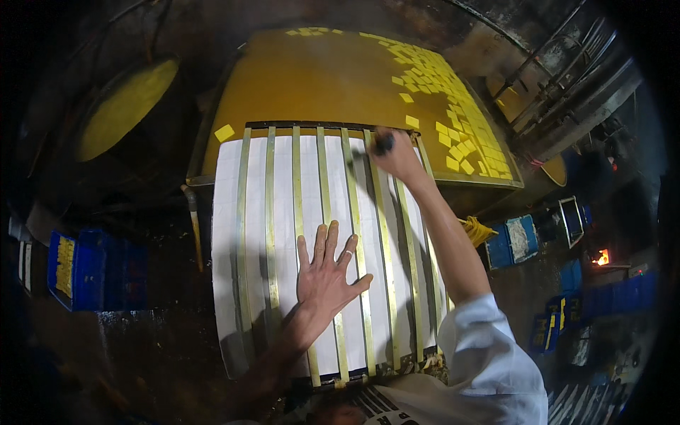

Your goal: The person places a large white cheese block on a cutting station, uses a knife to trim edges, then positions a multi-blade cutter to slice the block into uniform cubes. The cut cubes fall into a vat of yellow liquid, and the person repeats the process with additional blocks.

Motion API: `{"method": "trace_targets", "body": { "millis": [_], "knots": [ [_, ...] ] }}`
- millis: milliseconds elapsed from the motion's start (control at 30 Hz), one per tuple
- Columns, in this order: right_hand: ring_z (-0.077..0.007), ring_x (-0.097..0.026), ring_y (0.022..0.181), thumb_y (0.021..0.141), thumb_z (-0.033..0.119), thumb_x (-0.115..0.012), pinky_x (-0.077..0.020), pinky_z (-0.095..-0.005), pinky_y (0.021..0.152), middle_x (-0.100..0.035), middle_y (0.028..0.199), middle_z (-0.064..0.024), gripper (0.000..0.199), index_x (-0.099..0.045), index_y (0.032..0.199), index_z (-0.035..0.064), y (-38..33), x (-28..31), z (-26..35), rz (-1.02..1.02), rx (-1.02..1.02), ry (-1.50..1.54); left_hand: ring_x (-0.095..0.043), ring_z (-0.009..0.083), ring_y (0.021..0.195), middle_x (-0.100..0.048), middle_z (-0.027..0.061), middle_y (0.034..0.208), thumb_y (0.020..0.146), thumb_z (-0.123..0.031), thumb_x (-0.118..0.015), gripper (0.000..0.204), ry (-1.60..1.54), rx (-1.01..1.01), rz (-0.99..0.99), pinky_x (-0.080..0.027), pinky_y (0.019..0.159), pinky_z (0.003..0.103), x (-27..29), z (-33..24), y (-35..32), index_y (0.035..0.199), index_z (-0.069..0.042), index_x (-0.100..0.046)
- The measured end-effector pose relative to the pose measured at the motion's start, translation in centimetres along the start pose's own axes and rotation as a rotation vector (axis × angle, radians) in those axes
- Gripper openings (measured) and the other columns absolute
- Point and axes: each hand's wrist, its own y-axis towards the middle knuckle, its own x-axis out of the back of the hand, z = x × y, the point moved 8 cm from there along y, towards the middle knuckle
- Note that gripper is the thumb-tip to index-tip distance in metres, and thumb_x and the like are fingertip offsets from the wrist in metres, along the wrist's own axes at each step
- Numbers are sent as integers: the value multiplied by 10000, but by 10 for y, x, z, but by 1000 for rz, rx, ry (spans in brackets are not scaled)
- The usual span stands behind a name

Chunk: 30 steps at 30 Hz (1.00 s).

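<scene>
A large white slab [287, 212], which looks like pressed tofu, lies in front of me with faint cut lines across it. Several long metal strips [270, 212] run over it from near to far, in a frame with a dark far bar [312, 125]. My left hand [326, 273] rests on the slab and strips, fingers spread, a ring on one finger. At the far right part of the slab, my right hand [398, 154] is closed around the dark handle [383, 144] of what looks like a knife; its blade is hard to make out.
Beyond the slab stands a wide vat [297, 78] of yellow-brown liquid, with many yellow square pieces [425, 71] floating mostly along its right side. A round tub [131, 106] sits at far left. Blue crates [88, 269] stand left, others right, near a small fire [601, 257].
</scene>
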Motion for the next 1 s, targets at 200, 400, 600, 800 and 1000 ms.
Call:
{"method": "trace_targets", "body": {
  "millis": [200,400,600,800,1000],
  "knots": [
    [-320,-611,577,764,258,-705,-488,-416,592,-599,638,-169,310,-663,982,41,-275,92,162,934,-550,398,-228,351,1459,-279,206,1558,946,-520,-479,614,-45,48,-101,-78,1158,613,13,21,-6,1422,-132,-495],
    [-181,-580,506,846,154,-676,-443,-326,504,-573,613,-122,162,-591,813,20,-88,82,168,355,-83,469,-242,380,1447,-330,247,1516,974,-247,-508,472,7,189,-246,-131,1164,588,59,88,-25,1354,34,-509],
    [-366,-595,631,781,179,-692,-484,-425,611,-599,681,-193,191,-580,803,26,49,-24,59,15,22,113,-239,343,1456,-322,195,1535,980,-173,-452,510,165,229,-231,-180,1163,592,71,157,-41,1450,9,-374],
    [-295,-626,564,786,267,-682,-497,-389,542,-617,642,-140,208,-613,793,71,-151,29,165,573,-275,479,-255,335,1454,-332,187,1535,985,-153,-456,512,176,333,-125,-181,1164,584,63,194,-58,1454,28,-358],
    [-247,-592,491,789,195,-663,-476,-358,518,-534,542,-124,157,-618,790,45,-183,85,228,848,-369,626,-238,332,1461,-310,188,1549,985,-155,-444,512,135,248,-165,-144,1171,583,67,190,-52,1450,42,-359]
  ]
}}
